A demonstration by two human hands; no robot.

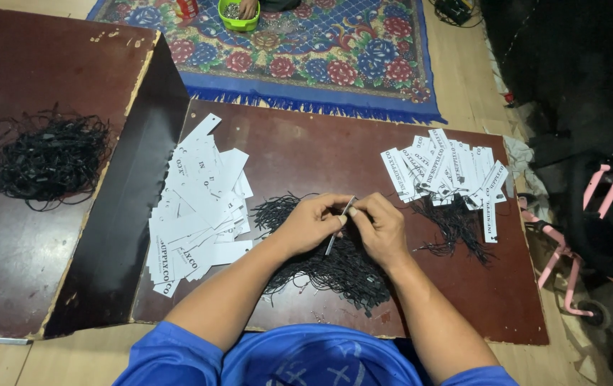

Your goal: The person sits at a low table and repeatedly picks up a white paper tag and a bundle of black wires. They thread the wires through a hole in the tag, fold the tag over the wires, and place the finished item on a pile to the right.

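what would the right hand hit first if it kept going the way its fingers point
The right hand points left, so it would first meet the left hand at the white tag both pinch.

The table is faced with a dark reddish-brown laminate, smooth with a dull sheen, chipped to pale wood along its edges. Matt white card is seen in the tags and in the strung tags. The black strings look like thin matt cord, possibly waxed. The rug is woven cloth, fringed. The bowl is glossy green plastic.
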